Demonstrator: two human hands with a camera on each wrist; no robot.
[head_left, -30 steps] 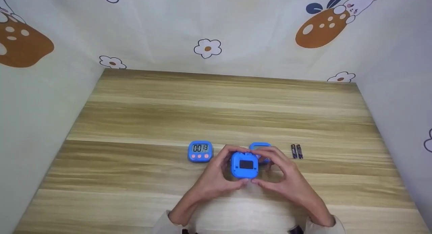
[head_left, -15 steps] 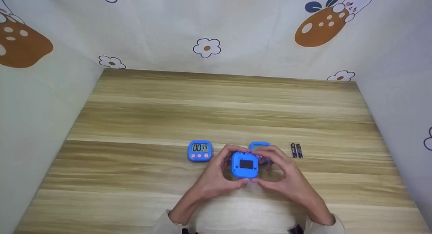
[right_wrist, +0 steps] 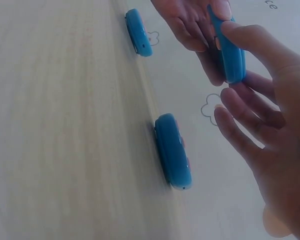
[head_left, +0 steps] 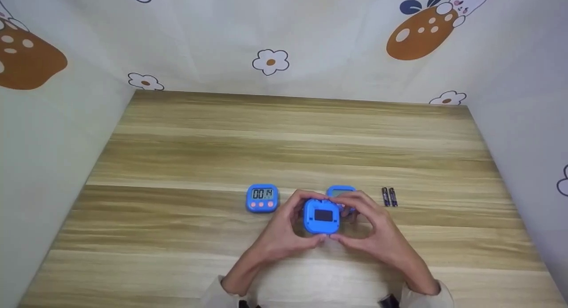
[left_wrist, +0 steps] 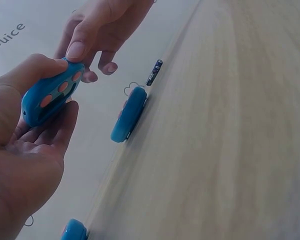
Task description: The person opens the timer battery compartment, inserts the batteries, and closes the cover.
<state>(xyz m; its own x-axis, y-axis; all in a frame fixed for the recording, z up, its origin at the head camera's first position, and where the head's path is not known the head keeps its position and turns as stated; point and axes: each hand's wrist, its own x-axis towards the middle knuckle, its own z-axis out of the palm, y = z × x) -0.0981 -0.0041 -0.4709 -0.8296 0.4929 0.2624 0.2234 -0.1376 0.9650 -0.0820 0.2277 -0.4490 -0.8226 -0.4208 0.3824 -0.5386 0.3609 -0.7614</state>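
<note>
A blue digital timer (head_left: 321,227) is held between both hands above the table, its back with a dark rectangle facing up in the head view. My left hand (head_left: 284,230) pinches it from the left, thumb at the near edge and fingers at the far edge. From the other side my right hand (head_left: 377,228) pinches it in the same way. Pink buttons (left_wrist: 63,86) show on its underside in the left wrist view. A second blue timer (head_left: 262,198), reading 00 14, lies left of the hands. Behind my right fingers lies a third timer (head_left: 341,190), partly hidden.
Two dark AAA-like batteries (head_left: 389,197) lie side by side to the right of the timers. The wood-grain table (head_left: 284,139) is bounded at the back and sides by pale cloth walls (head_left: 213,37) with printed flowers and carrots.
The left timer's display has gone from 13 to 14. Both hands keep hold of the raised timer with almost no movement; the head view has shifted slightly.
</note>
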